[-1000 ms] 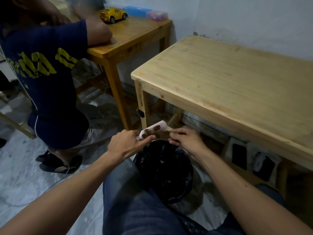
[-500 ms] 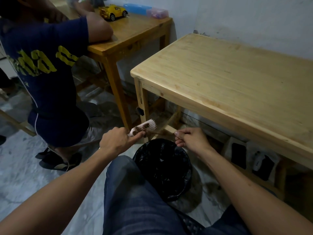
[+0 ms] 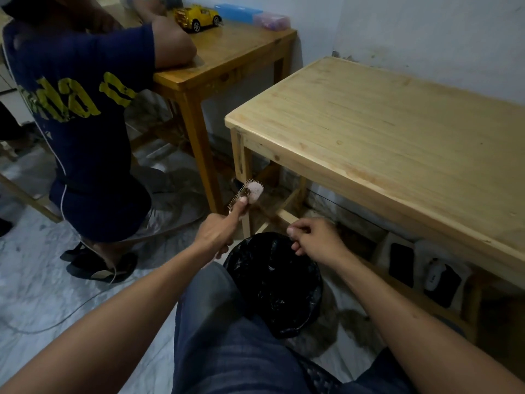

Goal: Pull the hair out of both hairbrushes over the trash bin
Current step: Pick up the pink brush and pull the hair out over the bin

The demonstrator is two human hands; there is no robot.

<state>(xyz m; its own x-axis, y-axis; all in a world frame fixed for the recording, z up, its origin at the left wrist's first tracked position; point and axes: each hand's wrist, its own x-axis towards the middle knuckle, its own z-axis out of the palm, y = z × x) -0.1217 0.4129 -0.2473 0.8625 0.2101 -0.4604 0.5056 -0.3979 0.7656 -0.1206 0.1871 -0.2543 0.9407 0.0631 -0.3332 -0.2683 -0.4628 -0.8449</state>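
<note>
The bin (image 3: 274,282) stands low in the middle of the frame, its mouth open from above; both hands hang over its far rim with free air beneath them. To the right the pale table (image 3: 383,143) overhangs, and its leg (image 3: 241,180) and low rail (image 3: 284,216) stand just behind the hands. The knee (image 3: 210,302) touches the bin's left side. At upper left a person (image 3: 79,123) and a darker table (image 3: 224,58) close that side. The floor (image 3: 42,294) at lower left is open.

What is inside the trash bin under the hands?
The trash bin shows only a crumpled black liner. Any hair in it is too dark to make out, and its near side is hidden behind the knee.
</note>
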